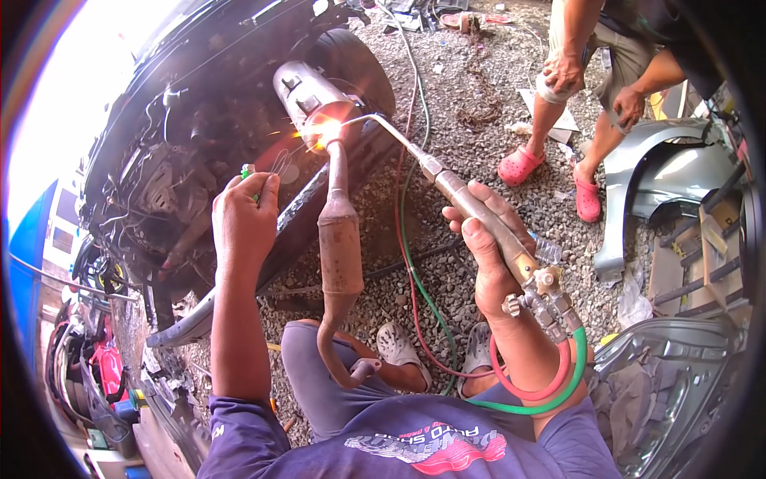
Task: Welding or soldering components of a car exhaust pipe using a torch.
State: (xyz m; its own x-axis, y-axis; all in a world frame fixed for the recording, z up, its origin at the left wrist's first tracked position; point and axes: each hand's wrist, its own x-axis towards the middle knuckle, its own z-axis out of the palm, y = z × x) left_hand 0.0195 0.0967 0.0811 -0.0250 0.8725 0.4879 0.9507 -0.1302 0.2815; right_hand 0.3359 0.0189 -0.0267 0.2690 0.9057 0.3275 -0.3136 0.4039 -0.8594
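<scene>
My left hand (246, 211) is closed in a pinch on a thin looped wire (282, 164), whose end reaches toward the flame. A small green piece (247, 172) shows at its fingertips; I cannot make out its kind. My right hand (495, 247) is wrapped around a gas welding torch (467, 199), its bent tip pointing left. A bright flame (325, 132) with sparks meets the joint between a metal muffler (307, 92) and an exhaust pipe (338, 172). The rusty pipe widens into a canister (341, 251) and bends down to a flange (365, 369) over my lap.
Red (511, 391) and green hoses (576, 383) run from the torch across the gravel (471, 128). A stripped car body (183, 160) stands left, a tire (355, 72) behind the muffler. Another person's hands (565, 73) rest on their knees, near a silver fender (618, 199).
</scene>
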